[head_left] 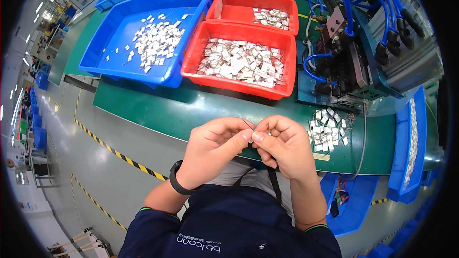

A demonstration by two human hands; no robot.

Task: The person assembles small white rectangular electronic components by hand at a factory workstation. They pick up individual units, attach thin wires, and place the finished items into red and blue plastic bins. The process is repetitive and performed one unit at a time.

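My left hand point(217, 139) and my right hand point(288, 146) meet over the front edge of the green bench, thumbs and fingertips pinched together. Between them is a small part with thin metal wire leads point(268, 128) sticking up; my fingertips hide most of its body. To the right of my right hand lies a loose pile of small white rectangular components point(328, 128) with wire leads. Beyond my hands, a red bin point(192, 62) holds many similar white pieces.
A second red bin point(234, 0) and a large blue bin point(112, 38) with more pieces stand behind. At the right is a machine point(351, 59) with blue air hoses. A long blue tray point(401, 162) hangs at the bench's right end; a grey cable point(365, 138) crosses the bench.
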